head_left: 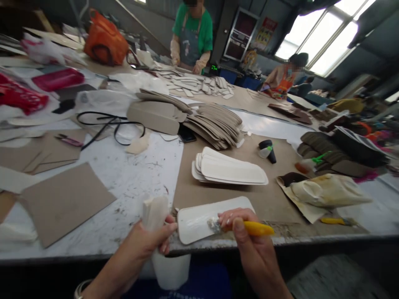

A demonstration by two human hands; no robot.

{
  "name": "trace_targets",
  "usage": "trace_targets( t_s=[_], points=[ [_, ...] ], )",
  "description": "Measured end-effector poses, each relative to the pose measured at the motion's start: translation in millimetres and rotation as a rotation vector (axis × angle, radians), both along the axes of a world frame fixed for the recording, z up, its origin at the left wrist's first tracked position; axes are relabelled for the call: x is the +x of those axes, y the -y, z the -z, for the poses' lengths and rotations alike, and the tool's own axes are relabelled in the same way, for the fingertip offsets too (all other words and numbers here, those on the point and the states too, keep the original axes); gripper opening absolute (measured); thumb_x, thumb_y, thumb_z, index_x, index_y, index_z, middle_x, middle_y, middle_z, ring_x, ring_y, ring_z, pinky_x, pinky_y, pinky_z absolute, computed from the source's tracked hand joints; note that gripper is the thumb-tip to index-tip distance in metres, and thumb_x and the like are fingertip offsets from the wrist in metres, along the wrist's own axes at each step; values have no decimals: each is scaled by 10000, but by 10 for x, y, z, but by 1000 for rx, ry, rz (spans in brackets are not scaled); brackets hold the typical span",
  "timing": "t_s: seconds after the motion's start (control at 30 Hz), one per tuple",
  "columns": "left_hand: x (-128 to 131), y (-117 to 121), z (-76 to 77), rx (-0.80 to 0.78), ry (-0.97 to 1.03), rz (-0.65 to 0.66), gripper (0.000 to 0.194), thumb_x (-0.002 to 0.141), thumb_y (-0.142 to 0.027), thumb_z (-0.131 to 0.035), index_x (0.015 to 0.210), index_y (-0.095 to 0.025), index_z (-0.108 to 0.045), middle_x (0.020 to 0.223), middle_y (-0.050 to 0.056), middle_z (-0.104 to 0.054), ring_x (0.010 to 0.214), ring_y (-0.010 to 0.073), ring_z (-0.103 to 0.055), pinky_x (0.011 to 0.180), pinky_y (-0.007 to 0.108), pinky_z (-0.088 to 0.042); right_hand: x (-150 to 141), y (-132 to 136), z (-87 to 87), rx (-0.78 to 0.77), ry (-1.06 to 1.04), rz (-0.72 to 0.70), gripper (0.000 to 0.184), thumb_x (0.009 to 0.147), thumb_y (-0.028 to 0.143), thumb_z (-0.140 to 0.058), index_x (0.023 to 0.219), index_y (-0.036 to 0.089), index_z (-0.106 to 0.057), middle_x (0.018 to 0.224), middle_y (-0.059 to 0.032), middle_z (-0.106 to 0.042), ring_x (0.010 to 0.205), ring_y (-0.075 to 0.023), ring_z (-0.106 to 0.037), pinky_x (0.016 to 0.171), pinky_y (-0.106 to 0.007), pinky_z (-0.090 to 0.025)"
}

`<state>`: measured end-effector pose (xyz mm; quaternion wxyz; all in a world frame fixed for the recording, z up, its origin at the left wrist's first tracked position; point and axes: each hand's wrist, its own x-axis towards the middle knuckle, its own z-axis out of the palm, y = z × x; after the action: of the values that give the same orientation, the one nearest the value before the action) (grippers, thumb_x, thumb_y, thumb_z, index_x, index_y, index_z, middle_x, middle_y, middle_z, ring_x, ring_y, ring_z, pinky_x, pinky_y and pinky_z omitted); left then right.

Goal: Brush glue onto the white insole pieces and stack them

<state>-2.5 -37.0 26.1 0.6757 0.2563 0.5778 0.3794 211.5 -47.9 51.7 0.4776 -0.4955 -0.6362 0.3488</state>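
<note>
My right hand (pixel 246 236) is closed round a yellow-handled brush (pixel 254 228), and the brush tip rests on a white insole-shaped piece (pixel 199 218) lying flat at the near table edge. My left hand (pixel 149 243) is closed on a folded stack of white pieces (pixel 155 211) held upright just left of that insole. A white cup-like container (pixel 170 270) hangs below the table edge under my left hand.
A stack of white insoles (pixel 230 169) lies behind on brown paper (pixel 268 195). Fanned piles of grey pieces (pixel 215 122), cardboard sheets (pixel 65 201), a black cord (pixel 109 124), a glue-smeared bag (pixel 327 190) and dark soles (pixel 327 153) crowd the table. Two people work at the far side.
</note>
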Motion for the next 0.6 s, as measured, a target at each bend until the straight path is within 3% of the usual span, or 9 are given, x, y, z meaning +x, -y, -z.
trace_targets(
  t_s=[0.1, 0.2, 0.33, 0.5, 0.6],
  points=[
    [-16, 79, -136, -14, 111, 56, 437, 585, -439, -818, 868, -186, -603, 425, -82, -525, 462, 117, -480, 542, 257, -414, -191, -102, -14, -179, 16, -111, 297, 1011, 395, -466, 802, 208, -565, 690, 16, -536, 637, -132, -518, 605, -245, -433],
    [18, 153, -219, -5, 128, 130, 414, 610, -410, -799, 899, -167, -627, 486, -54, -565, 507, 116, -489, 562, 249, -400, -460, -166, 21, -366, -13, -205, 293, 907, 457, -601, 770, 202, -556, 598, 56, -462, 554, -116, -436, 550, -243, -374],
    [75, 203, -243, 5, 96, 210, 411, 622, -458, -788, 870, -145, -689, 508, -40, -567, 517, 105, -467, 549, 235, -366, -661, -196, 112, -602, -184, -308, 294, 787, 459, -686, 744, 208, -539, 569, 60, -493, 504, -112, -447, 509, -239, -363],
    [43, 246, -212, -1, 141, 248, 382, 673, -520, -762, 675, -144, -697, 573, 35, -678, 592, 143, -570, 607, 248, -448, -617, -159, 133, -487, -159, -247, 285, 819, 402, -643, 656, 203, -522, 569, 49, -489, 532, -107, -436, 539, -240, -370],
    [27, 295, -225, -50, 160, 205, 439, 643, -538, -794, 859, -162, -730, 729, 40, -757, 609, 161, -639, 611, 261, -487, -560, -179, 124, -429, -161, -152, 288, 822, 415, -647, 667, 202, -530, 546, 59, -457, 521, -106, -417, 530, -240, -369]
  ],
)
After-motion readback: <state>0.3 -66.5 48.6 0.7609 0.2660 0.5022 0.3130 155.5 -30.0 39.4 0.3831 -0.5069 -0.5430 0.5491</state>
